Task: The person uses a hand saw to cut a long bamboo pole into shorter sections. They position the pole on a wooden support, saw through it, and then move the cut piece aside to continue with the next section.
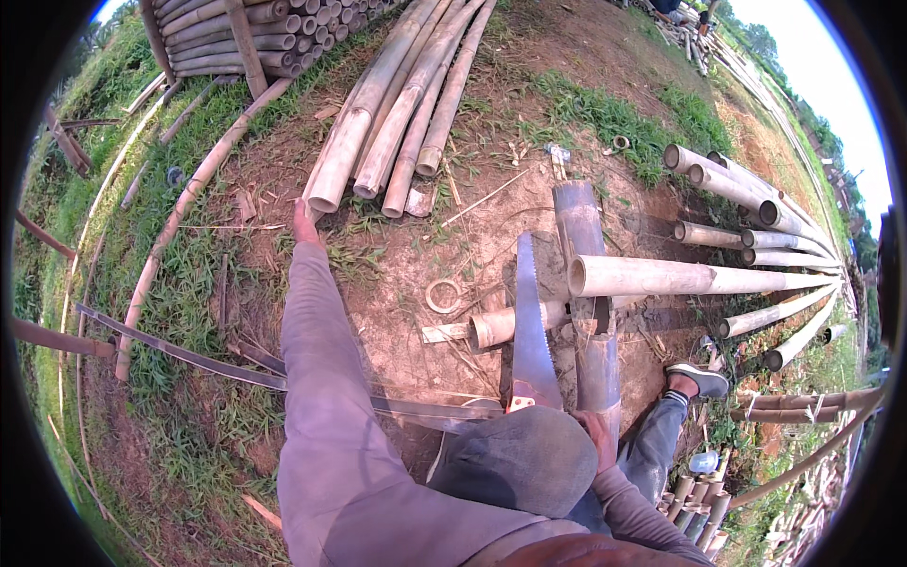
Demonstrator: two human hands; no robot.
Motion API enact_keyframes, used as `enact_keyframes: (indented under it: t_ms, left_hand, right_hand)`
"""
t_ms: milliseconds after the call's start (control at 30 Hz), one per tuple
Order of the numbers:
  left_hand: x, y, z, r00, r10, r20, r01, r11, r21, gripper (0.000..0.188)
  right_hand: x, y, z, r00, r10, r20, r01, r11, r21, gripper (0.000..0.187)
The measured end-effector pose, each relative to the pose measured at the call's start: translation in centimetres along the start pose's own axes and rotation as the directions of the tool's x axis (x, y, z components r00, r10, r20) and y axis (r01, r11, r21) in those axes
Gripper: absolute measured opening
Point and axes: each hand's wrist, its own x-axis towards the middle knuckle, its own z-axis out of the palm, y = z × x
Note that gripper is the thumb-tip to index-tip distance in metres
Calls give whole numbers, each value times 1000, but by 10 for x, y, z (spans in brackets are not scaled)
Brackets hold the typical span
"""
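Dusty mauve-grey cloth covers the left arm [326,359], coming in at seven o'clock and reaching up toward ten. Beside it, at five o'clock, bulges a rounded dark-grey cloth shape [515,463], probably a knee. Just past that, between four and five, the bare right hand [597,439] is partly hidden at the lower end of a thick, dark blue-grey, notched bamboo length [597,364]; whether its fingers close on anything I cannot tell. A long, toothed, grey metal handsaw blade [532,312] lies between the arms, its tip toward twelve. One long, pale bamboo pole [690,277] crosses over the dark length, running toward three.

Farther out, at ten o'clock, the bare left hand [304,225] touches the near, open end of a long, pale tan, hollow bamboo pole [354,128]. That pole lies to about one o'clock from the fingers, its long axis running away in that direction; the left hand is much the nearer. Most of the left fingers are hidden, so I cannot tell how firmly they curl around the rim. More poles lie alongside it, and beyond them, near eleven, rises a stacked pile of cut bamboo [236,42].
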Motion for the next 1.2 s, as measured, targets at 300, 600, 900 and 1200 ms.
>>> enact_keyframes:
  t_ms: [300, 600, 900, 1200]
  left_hand:
    - [-113, -18, 80, 796, 601, 73, -507, 596, 622, 79]
    - [-397, -128, 186, -95, 441, 892, -992, 31, -121, 78]
    - [-431, -141, 357, 233, -478, 847, -948, -306, 88, 97]
    - [-440, -32, 237, 248, -351, 903, -937, -323, 132, 96]
  right_hand:
    - [25, 0, 53, 995, -11, -103, -4, 991, -137, 44]
    - [-38, 27, 73, 998, 46, -47, -55, 971, -233, 45]
    - [-52, 35, 68, 973, 108, -202, -137, 981, -137, 48]
    - [-74, 84, -32, 901, 183, -393, -205, 979, -14, 44]
